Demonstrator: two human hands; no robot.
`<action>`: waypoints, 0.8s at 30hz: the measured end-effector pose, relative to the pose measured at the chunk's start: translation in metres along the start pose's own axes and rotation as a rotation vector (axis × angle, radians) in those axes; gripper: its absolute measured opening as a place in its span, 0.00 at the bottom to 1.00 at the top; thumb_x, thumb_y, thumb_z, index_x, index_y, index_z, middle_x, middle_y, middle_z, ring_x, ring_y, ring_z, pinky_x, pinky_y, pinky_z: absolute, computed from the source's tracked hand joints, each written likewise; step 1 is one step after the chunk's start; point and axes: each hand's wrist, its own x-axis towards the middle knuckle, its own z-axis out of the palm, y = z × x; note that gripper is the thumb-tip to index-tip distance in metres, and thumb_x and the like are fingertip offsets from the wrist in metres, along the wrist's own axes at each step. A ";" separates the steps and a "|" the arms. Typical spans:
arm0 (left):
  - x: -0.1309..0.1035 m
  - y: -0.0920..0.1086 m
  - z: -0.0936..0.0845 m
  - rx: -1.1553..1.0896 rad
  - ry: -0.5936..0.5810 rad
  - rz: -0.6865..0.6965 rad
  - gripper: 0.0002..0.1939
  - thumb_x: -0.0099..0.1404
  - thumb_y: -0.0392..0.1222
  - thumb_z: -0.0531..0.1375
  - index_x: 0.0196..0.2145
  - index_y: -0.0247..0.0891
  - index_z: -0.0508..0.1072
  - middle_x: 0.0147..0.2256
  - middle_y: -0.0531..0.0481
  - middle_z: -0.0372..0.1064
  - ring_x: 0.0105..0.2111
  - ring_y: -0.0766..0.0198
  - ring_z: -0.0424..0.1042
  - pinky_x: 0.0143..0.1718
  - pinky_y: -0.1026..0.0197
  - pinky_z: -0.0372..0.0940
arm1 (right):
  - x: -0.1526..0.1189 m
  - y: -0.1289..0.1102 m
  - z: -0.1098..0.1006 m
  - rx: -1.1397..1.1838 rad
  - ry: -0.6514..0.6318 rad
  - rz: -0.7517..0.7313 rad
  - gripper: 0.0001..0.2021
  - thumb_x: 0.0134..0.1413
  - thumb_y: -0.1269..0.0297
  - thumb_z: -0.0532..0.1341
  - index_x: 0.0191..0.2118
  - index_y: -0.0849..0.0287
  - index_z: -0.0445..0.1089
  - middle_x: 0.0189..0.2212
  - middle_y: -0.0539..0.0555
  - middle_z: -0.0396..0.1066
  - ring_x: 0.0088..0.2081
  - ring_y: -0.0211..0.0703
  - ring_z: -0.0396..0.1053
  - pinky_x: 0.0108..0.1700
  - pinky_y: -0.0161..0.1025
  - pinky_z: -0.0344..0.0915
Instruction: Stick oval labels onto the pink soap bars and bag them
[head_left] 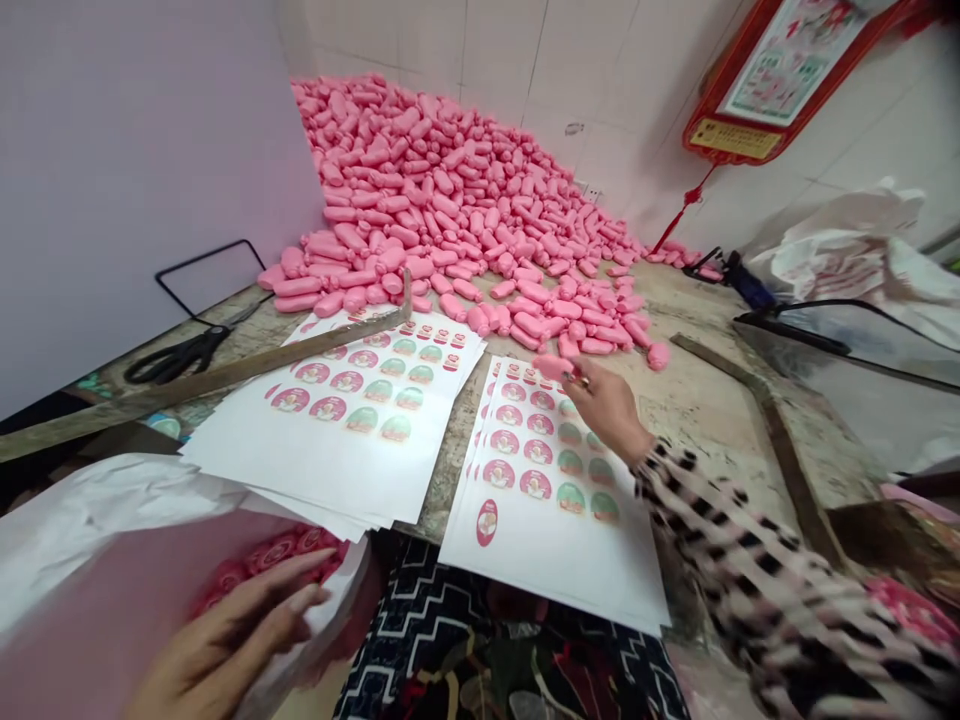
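My right hand (604,400) pinches a small pink bottle (553,366) just above the right stack of sticker sheets (559,575). These sheets carry rows of pink and green round labels, and one oval pink label (487,522) sits alone near the lower left. Over the opening of a white bag (112,500), my left hand (240,635) is empty with its fingers stretched out. Inside that bag, pink labelled pieces (262,555) show partly behind the fingers. A second stack of sticker sheets (300,465) lies to the left.
A large heap of pink bottles (450,210) leans against the wall. Black scissors (184,352) lie at the left by a wooden strip (225,375) crossing the left sheets. Another strip (787,450) lies at the right, near plastic bags (847,250). A red hanging calendar (780,75) is above.
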 end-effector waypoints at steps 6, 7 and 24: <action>-0.015 0.068 0.100 -0.501 -0.458 -0.025 0.31 0.59 0.50 0.59 0.59 0.45 0.57 0.52 0.43 0.65 0.45 0.55 0.70 0.48 0.50 0.64 | -0.145 -0.064 0.008 1.069 -0.476 0.232 0.15 0.53 0.54 0.58 0.45 0.55 0.68 0.31 0.49 0.68 0.29 0.34 0.61 0.31 0.33 0.58; -0.016 0.073 0.112 -0.610 -0.492 -0.031 0.29 0.60 0.49 0.58 0.58 0.43 0.59 0.54 0.42 0.63 0.49 0.54 0.67 0.50 0.50 0.62 | -0.163 -0.071 0.011 1.144 -0.546 0.241 0.15 0.53 0.55 0.59 0.44 0.55 0.68 0.30 0.48 0.67 0.29 0.33 0.61 0.32 0.33 0.58; -0.019 0.058 0.132 0.635 -0.319 0.684 0.22 0.63 0.41 0.53 0.55 0.41 0.63 0.60 0.43 0.52 0.52 0.55 0.63 0.51 0.54 0.59 | -0.157 -0.046 0.041 -0.110 -0.175 -0.123 0.11 0.62 0.61 0.49 0.39 0.55 0.67 0.35 0.52 0.67 0.37 0.39 0.65 0.36 0.35 0.56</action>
